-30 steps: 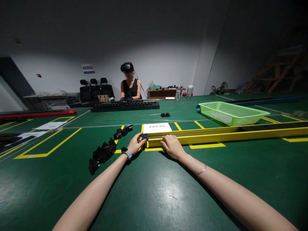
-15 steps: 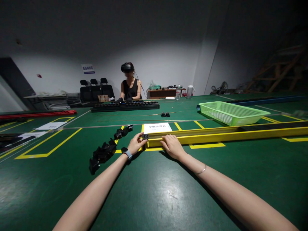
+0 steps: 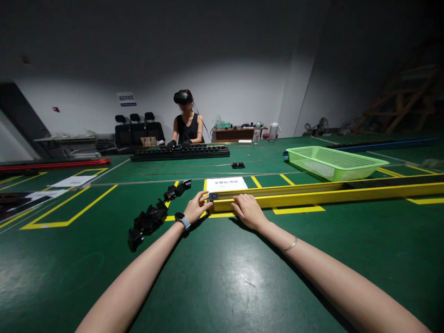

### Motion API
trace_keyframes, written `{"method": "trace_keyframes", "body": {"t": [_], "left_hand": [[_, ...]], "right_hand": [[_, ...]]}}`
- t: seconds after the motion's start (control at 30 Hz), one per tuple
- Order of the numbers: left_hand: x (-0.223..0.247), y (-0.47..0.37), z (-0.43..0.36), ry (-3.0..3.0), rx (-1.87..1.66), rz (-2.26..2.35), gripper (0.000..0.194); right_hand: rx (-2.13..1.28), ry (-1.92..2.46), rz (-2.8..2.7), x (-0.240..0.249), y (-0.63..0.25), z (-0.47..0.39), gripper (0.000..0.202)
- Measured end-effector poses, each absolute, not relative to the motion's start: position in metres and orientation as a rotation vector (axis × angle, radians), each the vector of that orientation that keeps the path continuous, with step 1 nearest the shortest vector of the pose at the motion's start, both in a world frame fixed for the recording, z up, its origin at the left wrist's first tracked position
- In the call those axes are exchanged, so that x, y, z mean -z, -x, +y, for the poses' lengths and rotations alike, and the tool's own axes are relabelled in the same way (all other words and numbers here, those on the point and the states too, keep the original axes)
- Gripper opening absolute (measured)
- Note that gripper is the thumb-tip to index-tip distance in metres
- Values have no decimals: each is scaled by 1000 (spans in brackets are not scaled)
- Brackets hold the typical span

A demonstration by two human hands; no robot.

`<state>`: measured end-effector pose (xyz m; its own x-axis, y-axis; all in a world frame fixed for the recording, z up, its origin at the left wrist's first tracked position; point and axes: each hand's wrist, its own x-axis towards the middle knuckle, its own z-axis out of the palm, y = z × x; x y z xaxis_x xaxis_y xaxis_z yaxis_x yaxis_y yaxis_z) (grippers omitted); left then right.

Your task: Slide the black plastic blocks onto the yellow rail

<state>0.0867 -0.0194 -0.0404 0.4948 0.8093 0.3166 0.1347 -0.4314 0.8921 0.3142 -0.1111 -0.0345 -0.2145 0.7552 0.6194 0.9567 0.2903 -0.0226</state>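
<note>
A long yellow rail (image 3: 312, 196) lies across the green table, its left end in front of me. At that end sits a small black block (image 3: 214, 196), partly within the rail's channel. My left hand (image 3: 196, 208) has its thumb and fingers around the block's left side. On the near wall of the rail rests my right hand (image 3: 248, 210), fingers bent over its edge close to the end. Left of my left hand, several black pieces (image 3: 149, 218) lie in a slanting row. A white printed sheet (image 3: 227, 183) is just behind the rail end.
A light green basket (image 3: 335, 163) stands behind the rail at the right. Two small black parts (image 3: 238, 165) and thin rods lie farther back. Across the table, a person (image 3: 188, 122) works at a long black rail (image 3: 180, 152). Yellow tape marks the tabletop.
The black block has moved slightly right, into the end of the yellow rail. My left fingers have spread a little at its side. My right hand looks unmoved.
</note>
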Motion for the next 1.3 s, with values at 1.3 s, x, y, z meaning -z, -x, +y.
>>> {"method": "trace_keyframes", "body": {"t": [1.3], "left_hand": [[33,-88,-31,-1968,-857,726,36]], "right_hand": [[391,1332,-2156,29,-308,-121,43]]}}
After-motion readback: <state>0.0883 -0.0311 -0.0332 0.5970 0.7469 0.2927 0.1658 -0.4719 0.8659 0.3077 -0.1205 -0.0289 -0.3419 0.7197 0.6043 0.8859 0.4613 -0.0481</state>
